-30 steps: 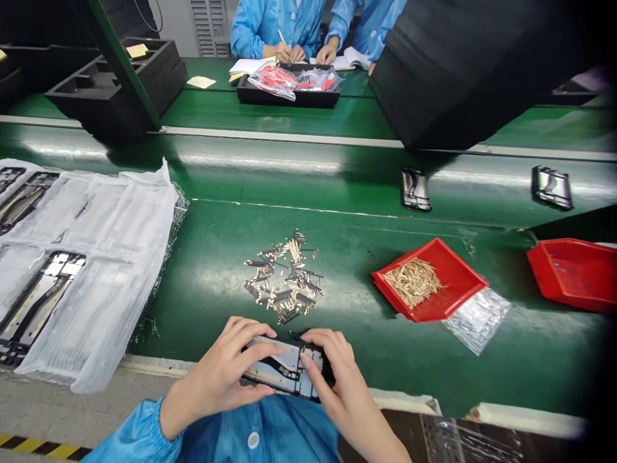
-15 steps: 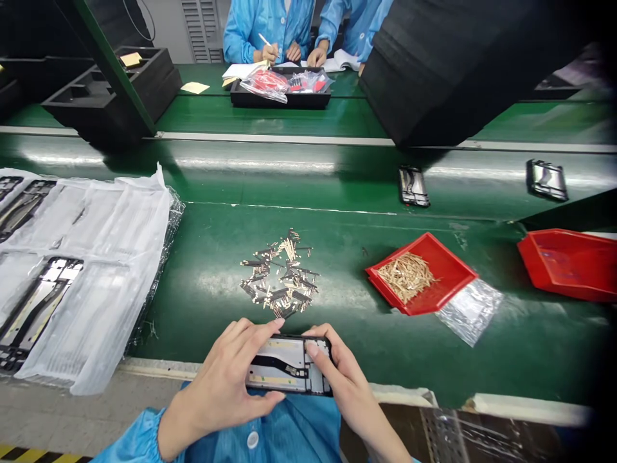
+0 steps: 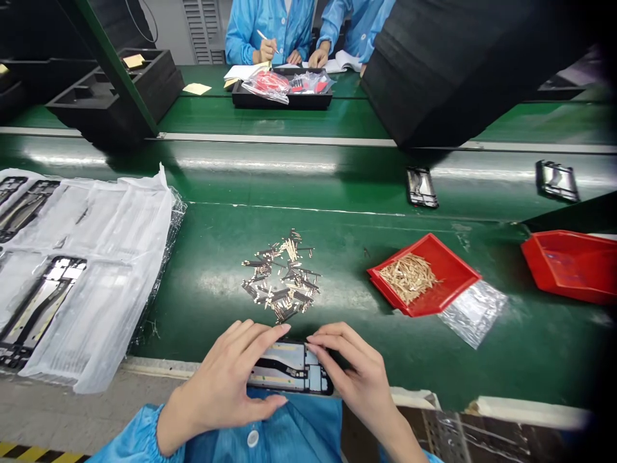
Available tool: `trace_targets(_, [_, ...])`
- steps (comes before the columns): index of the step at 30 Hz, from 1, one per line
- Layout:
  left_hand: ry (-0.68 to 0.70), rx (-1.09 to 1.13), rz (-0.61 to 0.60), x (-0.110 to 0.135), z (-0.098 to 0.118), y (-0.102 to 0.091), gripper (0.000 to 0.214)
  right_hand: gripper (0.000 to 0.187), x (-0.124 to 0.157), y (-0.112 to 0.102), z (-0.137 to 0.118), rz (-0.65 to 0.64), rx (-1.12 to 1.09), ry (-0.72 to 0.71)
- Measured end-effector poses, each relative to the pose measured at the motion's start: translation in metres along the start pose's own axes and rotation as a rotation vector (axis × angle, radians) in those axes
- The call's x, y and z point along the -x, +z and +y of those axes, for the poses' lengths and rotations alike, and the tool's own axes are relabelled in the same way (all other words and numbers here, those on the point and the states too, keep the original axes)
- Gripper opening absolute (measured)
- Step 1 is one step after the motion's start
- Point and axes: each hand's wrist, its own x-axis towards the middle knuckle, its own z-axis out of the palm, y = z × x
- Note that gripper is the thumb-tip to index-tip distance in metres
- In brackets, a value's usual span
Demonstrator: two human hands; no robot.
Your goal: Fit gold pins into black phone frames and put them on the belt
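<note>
My left hand (image 3: 226, 379) and my right hand (image 3: 354, 373) both hold a black phone frame (image 3: 292, 370) at the near edge of the green table. The left fingers lie over its left end with the thumb underneath. The right fingers curl over its right end, fingertips pressing on its top edge. Just beyond the frame lies a loose pile of small gold and black metal parts (image 3: 282, 280) on the green mat.
A red tray (image 3: 450, 270) of gold pins sits right, with a clear bag (image 3: 475, 312) beside it and another red tray (image 3: 571, 267) farther right. White plastic sheeting with phone frames (image 3: 81, 270) lies left. Two frames (image 3: 421, 188) rest on the belt. People in blue coats work across.
My right hand has shifted from gripping the frame's right end to reaching its fingers over the top edge. The frame has levelled out and sits slightly lower.
</note>
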Motion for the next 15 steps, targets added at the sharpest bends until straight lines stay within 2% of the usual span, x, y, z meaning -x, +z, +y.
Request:
trace_targets(3, [0.02,0.031,0.087,-0.003,-0.002,0.001,0.065,0.025,0.0,0.001,0.002,-0.015,0.03,-0.063])
trace_targets(6, [-0.003,0.113,0.274,-0.008,-0.005,0.009,0.041,0.027,0.0,0.002,0.006,-0.018,-0.022,-0.139])
trace_targets(10, [-0.03,0.201,0.497,-0.01,-0.006,0.02,0.037,0.028,0.0,0.003,0.004,-0.04,-0.087,-0.151])
trace_targets(15, [-0.012,0.164,0.628,-0.007,-0.007,0.031,0.029,0.02,0.0,0.006,-0.005,-0.022,-0.109,-0.031])
